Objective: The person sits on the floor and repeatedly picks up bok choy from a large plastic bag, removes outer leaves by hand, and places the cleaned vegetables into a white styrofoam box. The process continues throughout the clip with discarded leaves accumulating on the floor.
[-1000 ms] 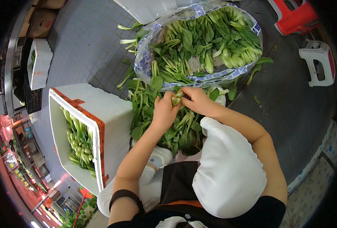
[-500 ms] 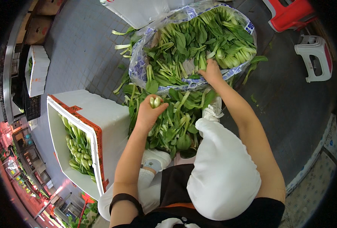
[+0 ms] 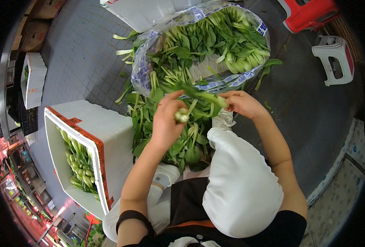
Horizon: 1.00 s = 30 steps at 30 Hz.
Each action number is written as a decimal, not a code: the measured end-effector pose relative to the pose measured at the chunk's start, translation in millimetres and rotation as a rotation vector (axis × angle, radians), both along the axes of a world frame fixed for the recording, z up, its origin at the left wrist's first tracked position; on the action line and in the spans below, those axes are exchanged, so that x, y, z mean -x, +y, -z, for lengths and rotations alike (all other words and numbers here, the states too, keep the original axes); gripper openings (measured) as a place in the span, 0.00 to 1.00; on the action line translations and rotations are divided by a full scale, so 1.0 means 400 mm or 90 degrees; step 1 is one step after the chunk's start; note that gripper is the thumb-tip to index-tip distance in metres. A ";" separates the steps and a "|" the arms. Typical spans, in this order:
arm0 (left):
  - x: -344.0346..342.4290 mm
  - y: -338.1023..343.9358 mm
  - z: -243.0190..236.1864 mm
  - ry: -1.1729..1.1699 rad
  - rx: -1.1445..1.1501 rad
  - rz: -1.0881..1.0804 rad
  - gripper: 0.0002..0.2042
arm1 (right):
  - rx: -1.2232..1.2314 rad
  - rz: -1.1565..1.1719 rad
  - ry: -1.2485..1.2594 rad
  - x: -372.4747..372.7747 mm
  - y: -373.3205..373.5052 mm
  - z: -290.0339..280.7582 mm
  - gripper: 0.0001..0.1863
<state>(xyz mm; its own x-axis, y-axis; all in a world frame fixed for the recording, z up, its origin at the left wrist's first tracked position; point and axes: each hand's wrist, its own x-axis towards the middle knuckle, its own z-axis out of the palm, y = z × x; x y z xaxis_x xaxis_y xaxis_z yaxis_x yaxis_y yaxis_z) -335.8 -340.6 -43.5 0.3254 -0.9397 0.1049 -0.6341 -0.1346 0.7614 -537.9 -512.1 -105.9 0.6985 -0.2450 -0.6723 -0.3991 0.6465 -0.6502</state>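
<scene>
While beside bag rim [image 3: 236, 80], hands [image 3: 207, 115] on greens [image 3: 203, 96]

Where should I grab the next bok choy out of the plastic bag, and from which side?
Probably by the pale stem base, coming in from the right. In the plastic bag, the bok choy at its right side lie bunched with thick whitish bases pointing right and soft leaves pointing left. The base is firm; the leaves would tear.

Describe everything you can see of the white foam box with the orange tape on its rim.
The white foam box with orange tape stands open on the grey tiled floor, at the person's left. Its walls look thick, of foam. Orange tape runs along the rim's near edge. Green leafy stalks lie inside, filling it partly. Neither hand touches it.
</scene>
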 end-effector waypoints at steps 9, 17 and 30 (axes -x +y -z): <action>-0.003 0.002 0.050 0.291 -0.266 -0.050 0.13 | 0.261 -0.048 -0.022 -0.130 0.028 0.009 0.13; 0.014 0.032 0.117 1.011 -0.095 -0.249 0.27 | 0.994 -0.080 0.464 -0.086 -0.144 0.241 0.28; 0.007 0.013 0.112 1.024 -0.080 -0.252 0.16 | 1.035 -0.027 0.361 -0.030 -0.294 0.265 0.12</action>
